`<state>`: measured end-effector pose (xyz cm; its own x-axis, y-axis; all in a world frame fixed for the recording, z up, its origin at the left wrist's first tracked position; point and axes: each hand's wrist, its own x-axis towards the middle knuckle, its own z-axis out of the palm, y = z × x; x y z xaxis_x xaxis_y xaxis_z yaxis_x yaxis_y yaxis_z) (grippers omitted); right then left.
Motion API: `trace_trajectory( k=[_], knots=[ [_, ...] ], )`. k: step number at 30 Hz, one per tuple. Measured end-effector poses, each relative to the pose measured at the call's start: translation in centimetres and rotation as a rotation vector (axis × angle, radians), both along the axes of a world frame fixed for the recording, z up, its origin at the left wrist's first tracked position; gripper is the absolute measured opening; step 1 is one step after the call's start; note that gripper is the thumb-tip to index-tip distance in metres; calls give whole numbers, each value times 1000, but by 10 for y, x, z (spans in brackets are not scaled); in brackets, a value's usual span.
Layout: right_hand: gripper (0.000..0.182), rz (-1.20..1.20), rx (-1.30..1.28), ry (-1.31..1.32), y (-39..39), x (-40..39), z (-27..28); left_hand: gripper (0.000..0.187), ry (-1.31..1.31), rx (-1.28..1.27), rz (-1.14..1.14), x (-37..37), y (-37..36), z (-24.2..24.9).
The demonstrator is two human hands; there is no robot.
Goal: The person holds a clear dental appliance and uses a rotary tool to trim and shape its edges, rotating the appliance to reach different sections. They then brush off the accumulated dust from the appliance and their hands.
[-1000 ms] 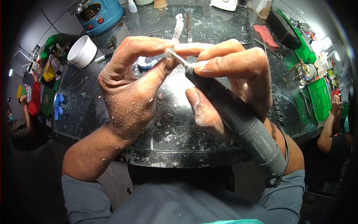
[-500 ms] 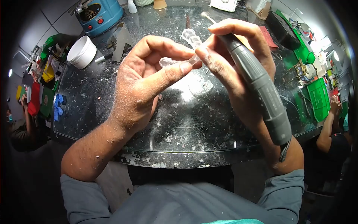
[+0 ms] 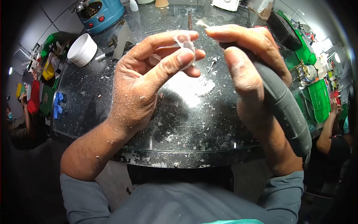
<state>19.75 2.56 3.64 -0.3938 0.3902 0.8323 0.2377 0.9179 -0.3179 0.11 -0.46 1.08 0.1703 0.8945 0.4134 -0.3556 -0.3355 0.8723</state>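
Observation:
My left hand (image 3: 149, 67) is closed around a clear plastic dental aligner (image 3: 183, 40), gripped between thumb and fingers, with part of it hidden by them. White dust coats the hand and wrist. My right hand (image 3: 253, 59) holds a grey rotary handpiece (image 3: 285, 99), whose cable end slants down toward my forearm. A small pale tip (image 3: 202, 24) sticks out past the right index finger, apart from the aligner. The right thumb is raised a little off the handpiece. Below the hands, clear scraps (image 3: 203, 86) lie on the brightly lit tabletop.
The dark dusty tabletop (image 3: 179, 130) has a white tub (image 3: 82, 50), a marker (image 3: 103, 56) and a blue machine (image 3: 100, 15) at left. Blue strips (image 3: 58, 106) lie near the left edge. Green bins (image 3: 317, 99) stand at right. Other people's arms (image 3: 328, 125) show at both sides.
My right hand and the handpiece have moved right, away from the aligner. My left hand has turned the aligner and now holds it alone. The right thumb has come off the aligner.

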Motion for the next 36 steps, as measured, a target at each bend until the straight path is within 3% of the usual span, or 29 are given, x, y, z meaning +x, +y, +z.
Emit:
trace_trajectory(
  k=[1,3,7,21,31,36],
  knots=[
    [29,16,19,-32,0,1,0,32,14,-8,-26,-1,1,0],
    [36,93,-69,186,-6,-17,-12,32,-39,-3,-3,0,-1,-3],
    [38,277,-55,83,2,-11,-16,28,1,24,26,-3,-1,-5],
    [40,333,4,137,7,-16,-21,25,282,189,317,-1,-5,-1],
    [41,343,28,145,9,-17,-25,25,294,159,331,2,-8,1],
    [42,415,11,142,9,-19,-28,20,165,116,295,4,-9,-2]
  ],
)
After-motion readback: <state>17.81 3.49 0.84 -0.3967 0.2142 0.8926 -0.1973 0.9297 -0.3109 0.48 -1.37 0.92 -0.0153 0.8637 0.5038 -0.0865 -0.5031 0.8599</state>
